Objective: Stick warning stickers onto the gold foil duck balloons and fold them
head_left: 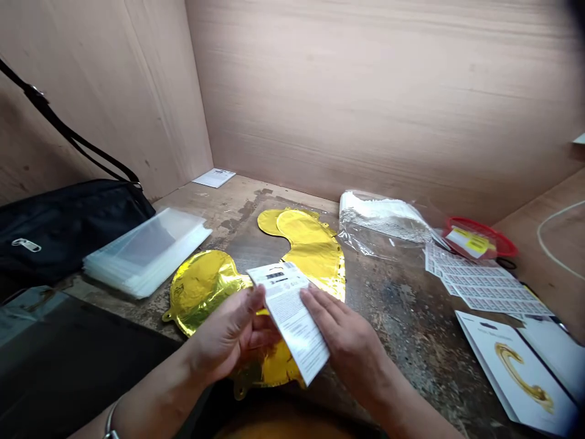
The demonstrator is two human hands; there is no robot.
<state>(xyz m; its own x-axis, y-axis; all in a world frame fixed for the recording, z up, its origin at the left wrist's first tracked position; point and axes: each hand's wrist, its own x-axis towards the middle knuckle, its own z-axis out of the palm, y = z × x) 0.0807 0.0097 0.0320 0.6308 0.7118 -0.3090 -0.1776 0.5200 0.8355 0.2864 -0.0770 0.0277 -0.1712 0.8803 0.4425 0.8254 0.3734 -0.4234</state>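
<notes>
A person's left hand (228, 335), fingers curled with the thumb against the card's edge, and right hand (347, 344), fingers together and laid nearly flat, hold a printed white card (287, 320) between them, its barcode end tilted away, above a gold foil balloon (203, 289) on the worktop (402, 347). Neither hand is spread; both stay partly closed on the card. The balloon runs beneath both hands, and a further gold foil lobe (311, 256) lies just beyond them, whether part of it or separate cannot be told. Left of the left hand, a stack of clear plastic sleeves (146, 253) rests beside a black bag (59, 238). Right of the right hand lie a white printed card with a gold curved shape (516, 372) and sheets of barcode labels (484, 283). Farther beyond sit a clear bag of white packing (379, 219) and a red plastic dish (479, 238), with a paper slip (214, 177) by the far wooden wall.
</notes>
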